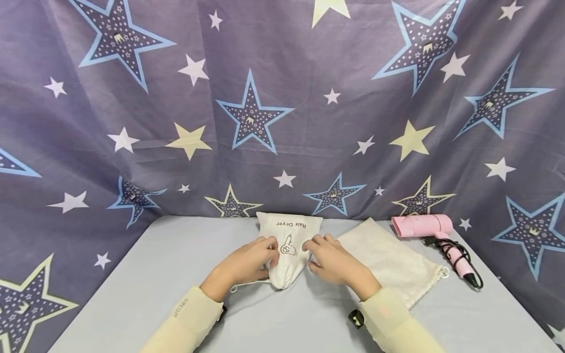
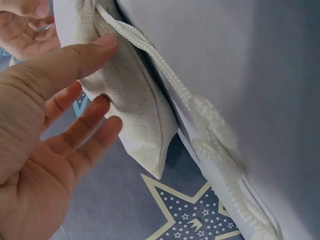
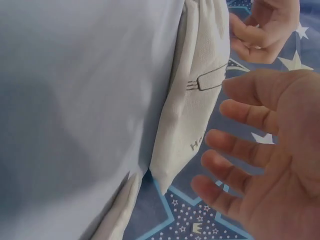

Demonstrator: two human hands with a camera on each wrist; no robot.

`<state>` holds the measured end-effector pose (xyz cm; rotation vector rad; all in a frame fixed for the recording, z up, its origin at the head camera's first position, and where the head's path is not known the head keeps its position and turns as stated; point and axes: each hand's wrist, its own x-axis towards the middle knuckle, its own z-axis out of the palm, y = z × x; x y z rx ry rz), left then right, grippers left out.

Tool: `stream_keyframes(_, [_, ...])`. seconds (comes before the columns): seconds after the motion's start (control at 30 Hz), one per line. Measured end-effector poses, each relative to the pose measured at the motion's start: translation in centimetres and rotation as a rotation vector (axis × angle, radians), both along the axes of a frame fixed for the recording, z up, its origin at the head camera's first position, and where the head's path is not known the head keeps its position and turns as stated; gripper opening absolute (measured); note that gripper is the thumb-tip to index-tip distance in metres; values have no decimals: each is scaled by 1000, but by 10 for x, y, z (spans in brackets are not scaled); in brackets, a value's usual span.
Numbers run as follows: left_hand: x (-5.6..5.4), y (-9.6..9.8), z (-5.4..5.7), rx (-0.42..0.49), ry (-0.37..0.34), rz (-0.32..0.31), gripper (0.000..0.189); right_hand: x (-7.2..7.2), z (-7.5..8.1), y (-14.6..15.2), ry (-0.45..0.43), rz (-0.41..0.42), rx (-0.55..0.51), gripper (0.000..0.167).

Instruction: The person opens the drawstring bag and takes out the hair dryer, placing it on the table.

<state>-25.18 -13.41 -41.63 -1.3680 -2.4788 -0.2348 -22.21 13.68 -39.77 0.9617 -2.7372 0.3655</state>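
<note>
A cream drawstring bag (image 1: 288, 233) printed "Hair Dryer" lies between the two hands, its near end gathered and its lettering upside down to the wearer. It bulges. From the gathered end a white cord (image 2: 150, 47) runs out to the left. My left hand (image 1: 252, 260) is at the bag's left side; in the left wrist view its thumb and loosely bent fingertips lie right at the cloth. On the other side, my right hand (image 1: 333, 258) has its fingers spread and loosely bent, with the thumb tip close to the printed drawing in the right wrist view.
A second cream cloth bag (image 1: 388, 260) lies flat on the pale table (image 1: 176, 255), right of the right hand. Beyond it, at the far right, rests a pink hair dryer (image 1: 421, 226) with its black cord wound round the handle. A star-patterned curtain (image 1: 282, 122) hangs behind.
</note>
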Motion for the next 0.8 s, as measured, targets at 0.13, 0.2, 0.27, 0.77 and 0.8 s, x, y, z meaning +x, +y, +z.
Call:
stream_keyframes(0.13, [-1, 0, 1, -33, 37, -4, 21, -1, -2, -5, -3, 11, -24, 30])
stream_keyframes(0.2, [-2, -1, 2, -47, 52, -12, 20, -1, -4, -7, 3, 24, -30, 31])
stream_keyframes(0.27, [-2, -1, 2, -62, 66, -23, 20, 0, -5, -9, 8, 41, -31, 33])
stream_keyframes(0.77, [-1, -3, 12, 53, 91, -110, 20, 2, 0, -10, 58, 202, -56, 55])
stream_keyframes(0.8, [-1, -3, 14, 87, 89, -127, 19, 3, 1, -9, 68, 212, -63, 55])
